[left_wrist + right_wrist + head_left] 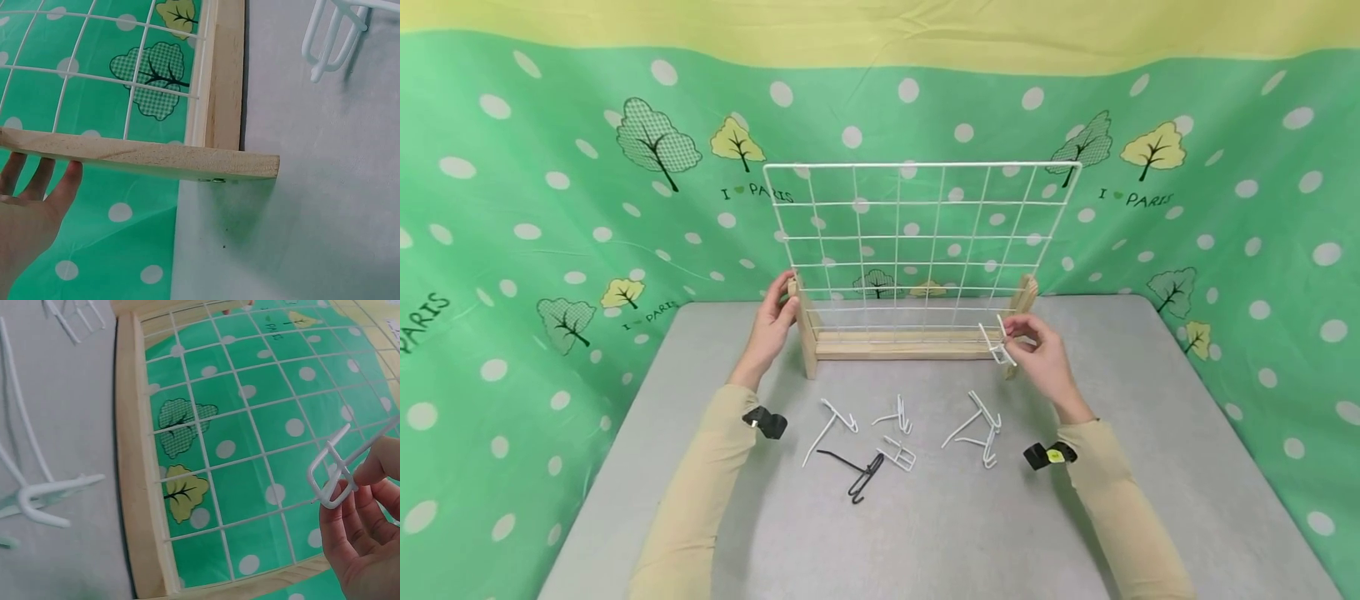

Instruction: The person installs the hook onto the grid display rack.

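A white wire grid panel stands upright in a wooden stand at the back of the table. My left hand is at the stand's left end, its fingertips against the outer side of the wooden post. Near the right end, my right hand pinches a white wire hook between thumb and fingers. In the right wrist view this hook shows a bent wire loop and a straight prong, held in front of the grid's lower right squares.
On the grey table, in front of the stand, lie several white hooks, among them a long one at left and another at right. A black hook lies nearest me. Green patterned cloth surrounds the table.
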A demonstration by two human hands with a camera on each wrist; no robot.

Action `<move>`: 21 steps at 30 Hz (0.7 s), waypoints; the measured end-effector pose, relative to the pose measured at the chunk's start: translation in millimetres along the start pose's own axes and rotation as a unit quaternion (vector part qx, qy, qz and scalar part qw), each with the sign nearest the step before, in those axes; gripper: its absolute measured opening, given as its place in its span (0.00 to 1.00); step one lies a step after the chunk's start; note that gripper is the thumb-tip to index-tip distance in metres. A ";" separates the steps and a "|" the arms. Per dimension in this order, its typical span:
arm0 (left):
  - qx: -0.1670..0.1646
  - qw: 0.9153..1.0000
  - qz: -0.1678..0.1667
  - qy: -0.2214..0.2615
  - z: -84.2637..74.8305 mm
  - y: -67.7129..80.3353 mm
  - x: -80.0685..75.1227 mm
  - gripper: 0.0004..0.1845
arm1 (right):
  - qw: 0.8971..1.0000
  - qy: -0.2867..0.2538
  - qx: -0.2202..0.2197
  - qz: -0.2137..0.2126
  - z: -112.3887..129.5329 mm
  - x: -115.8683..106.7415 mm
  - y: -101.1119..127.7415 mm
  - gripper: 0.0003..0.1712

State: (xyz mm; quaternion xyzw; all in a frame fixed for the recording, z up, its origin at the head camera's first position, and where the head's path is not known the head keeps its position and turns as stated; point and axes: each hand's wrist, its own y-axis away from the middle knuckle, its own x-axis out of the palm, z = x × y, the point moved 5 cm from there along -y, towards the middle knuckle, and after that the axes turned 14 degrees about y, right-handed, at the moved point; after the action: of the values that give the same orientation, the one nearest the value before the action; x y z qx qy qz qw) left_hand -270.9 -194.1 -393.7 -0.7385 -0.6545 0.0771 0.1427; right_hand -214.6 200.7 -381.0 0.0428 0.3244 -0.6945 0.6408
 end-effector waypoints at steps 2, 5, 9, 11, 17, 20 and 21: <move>0.000 1.000 0.001 0.001 -0.3 -1.1 0.1 0.25 | 1.000 -0.001 0.000 -0.013 1.8 -4.0 -3.3 0.12; -0.003 1.000 0.000 0.007 -0.7 -2.5 -0.2 0.25 | 1.000 -0.007 0.004 -0.028 5.0 -8.9 -8.3 0.13; -0.006 1.000 -0.004 0.012 -1.1 -2.6 -1.1 0.25 | 0.999 -0.018 0.005 -0.044 11.1 -13.8 -14.9 0.13; -0.007 1.000 -0.004 0.010 -1.4 -2.0 -1.0 0.25 | 0.998 -0.018 0.000 -0.052 15.2 -16.4 -18.2 0.13; -0.010 1.000 -0.002 0.001 0.9 -0.6 -0.8 0.25 | 0.996 -0.024 -0.014 -0.082 26.4 -23.7 -28.3 0.13; -0.007 1.000 -0.004 0.008 10.8 -3.6 -5.3 0.25 | 0.994 -0.043 -0.017 -0.097 29.5 -26.7 -34.0 0.14; -0.007 1.000 -0.005 0.009 14.8 -5.0 -6.9 0.25 | 0.993 -0.051 -0.018 -0.102 30.1 -27.7 -36.0 0.14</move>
State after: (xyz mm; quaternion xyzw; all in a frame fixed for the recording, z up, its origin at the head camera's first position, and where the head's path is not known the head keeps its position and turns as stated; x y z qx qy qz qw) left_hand -281.0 -198.8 -406.6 -0.7365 -0.6577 0.0655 0.1439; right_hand -232.0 208.2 -329.9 -0.0370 0.3066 -0.7514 0.5832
